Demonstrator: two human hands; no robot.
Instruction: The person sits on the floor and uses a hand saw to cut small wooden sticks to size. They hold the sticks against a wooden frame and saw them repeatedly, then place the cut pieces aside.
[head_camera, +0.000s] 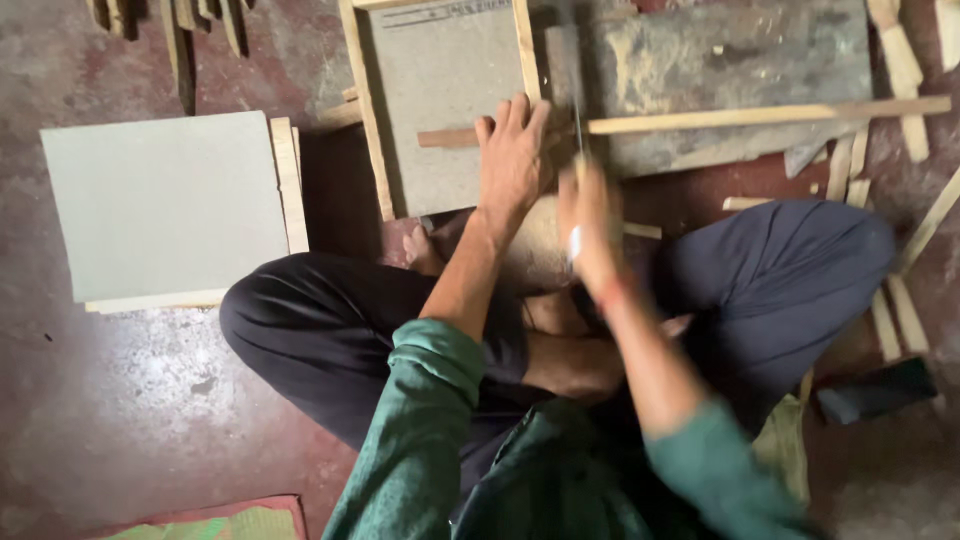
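On the floor, your left hand (513, 150) flat, pins a wooden strip (700, 120); your blurred right hand (590, 225) grips a blade (577, 120). A slip could nick those fingers.

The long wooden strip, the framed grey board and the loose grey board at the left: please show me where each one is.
long wooden strip (760, 116), head view, middle of its length.
framed grey board (440, 90), head view, bare grey face.
loose grey board (165, 205), head view, centre of its face.
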